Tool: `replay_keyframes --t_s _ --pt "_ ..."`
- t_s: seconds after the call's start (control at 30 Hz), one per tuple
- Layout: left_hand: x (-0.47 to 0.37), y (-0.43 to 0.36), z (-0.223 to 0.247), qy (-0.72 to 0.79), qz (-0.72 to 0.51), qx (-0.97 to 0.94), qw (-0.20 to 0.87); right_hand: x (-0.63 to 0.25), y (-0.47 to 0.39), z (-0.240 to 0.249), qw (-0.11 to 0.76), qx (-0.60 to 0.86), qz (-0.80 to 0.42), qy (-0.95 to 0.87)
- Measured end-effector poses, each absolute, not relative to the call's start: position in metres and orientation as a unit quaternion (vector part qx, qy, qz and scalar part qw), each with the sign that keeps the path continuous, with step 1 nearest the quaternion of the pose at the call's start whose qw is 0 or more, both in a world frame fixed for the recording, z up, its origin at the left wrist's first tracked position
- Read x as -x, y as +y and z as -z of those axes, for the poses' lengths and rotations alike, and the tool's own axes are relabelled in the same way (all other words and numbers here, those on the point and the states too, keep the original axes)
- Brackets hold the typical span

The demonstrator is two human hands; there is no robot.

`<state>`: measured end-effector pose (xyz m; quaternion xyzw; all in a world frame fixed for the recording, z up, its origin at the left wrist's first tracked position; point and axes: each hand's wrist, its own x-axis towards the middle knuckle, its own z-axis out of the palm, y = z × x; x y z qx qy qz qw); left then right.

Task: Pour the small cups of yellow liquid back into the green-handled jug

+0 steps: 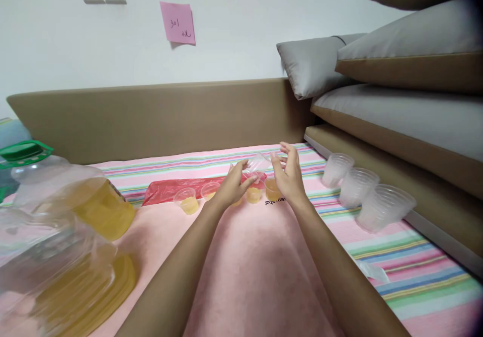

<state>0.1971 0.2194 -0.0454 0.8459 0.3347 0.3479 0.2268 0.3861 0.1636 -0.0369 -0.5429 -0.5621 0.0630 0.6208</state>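
Observation:
My left hand (pixel 234 183) is closed on a clear plastic cup (pixel 258 163), which is tilted and a little blurred. Just to its right is my right hand (pixel 290 175), fingers apart and raised; its fingertips are close to the cup, and I cannot tell whether they touch it. Below and around my hands stands a row of small clear cups holding yellow liquid, among them a left-hand cup (pixel 186 202), a middle cup (pixel 253 194) and a right-hand cup (pixel 271 189). My left hand and forearm partly hide others in the row.
Large clear jugs of yellow liquid (pixel 109 208) crowd the left side, one with a green cap (pixel 22 151). Stacked clear cups (pixel 385 208) stand at right on the striped cloth (pixel 411 241). Red plastic (pixel 162 190) lies behind the row. Grey cushions (pixel 400 110) are piled at right.

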Motion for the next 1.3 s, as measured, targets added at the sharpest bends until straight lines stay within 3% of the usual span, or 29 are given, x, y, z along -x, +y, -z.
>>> replay_keyframes --t_s 0.73,1.07,1.3 --pt "-0.192 0.216 0.050 0.325 -0.317 -0.869 0.197 -0.388 0.161 0.034 0.600 0.550 -0.102 -0.572" --pt "-0.192 0.209 0.030 0.253 -0.302 -0.907 0.147 -0.410 0.150 0.028 0.489 0.508 -0.168 -0.689" --pt "-0.190 0.200 0.030 0.276 -0.371 -0.876 0.138 -0.416 0.147 0.024 0.494 0.525 -0.131 -0.680"
